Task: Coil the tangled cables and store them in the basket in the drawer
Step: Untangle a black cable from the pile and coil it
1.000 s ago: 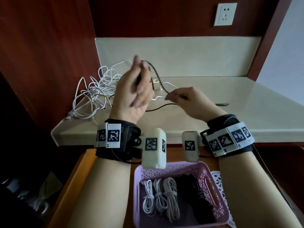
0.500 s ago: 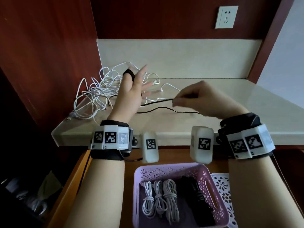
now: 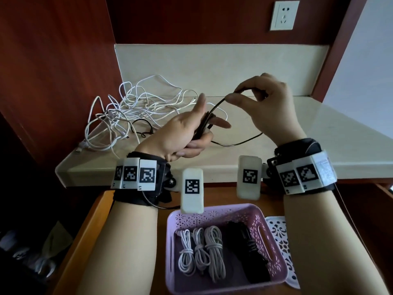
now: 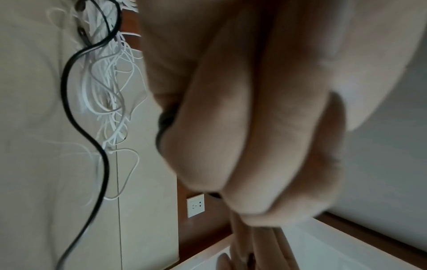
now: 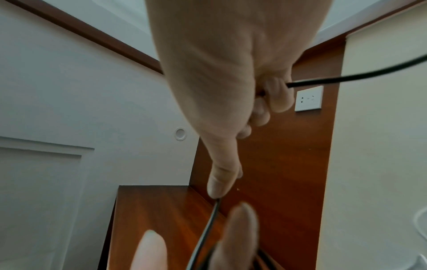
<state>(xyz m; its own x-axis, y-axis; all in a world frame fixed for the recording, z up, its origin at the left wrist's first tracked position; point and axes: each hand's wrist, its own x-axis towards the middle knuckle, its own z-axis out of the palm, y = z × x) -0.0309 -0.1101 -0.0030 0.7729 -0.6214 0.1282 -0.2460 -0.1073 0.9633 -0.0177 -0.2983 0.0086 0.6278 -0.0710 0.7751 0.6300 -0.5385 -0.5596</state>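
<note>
A thin black cable point(image 3: 238, 143) is partly wound in loops on my left hand point(image 3: 187, 133), which holds the loops in its palm with the lower fingers curled round them, thumb up. My right hand point(image 3: 265, 103) pinches the same cable between thumb and forefinger, raised above and right of the left hand, so the cable arcs down to the loops. In the right wrist view the black cable point(image 5: 346, 78) passes through the curled fingers. Slack trails on the counter point(image 3: 319, 135). A tangle of white cables point(image 3: 127, 111) lies at the counter's left.
Below the counter an open wooden drawer point(image 3: 93, 220) holds a pink basket point(image 3: 171, 241) with three white coils point(image 3: 200, 252) and a black coil point(image 3: 246, 252). A white perforated piece point(image 3: 280, 241) lies to its right. A wall socket point(image 3: 284, 15) is above.
My right hand has risen and swung back toward the left hand, carrying the black cable up in an arc. The left hand has tipped over from upright, spread fingers and closed on the loops.
</note>
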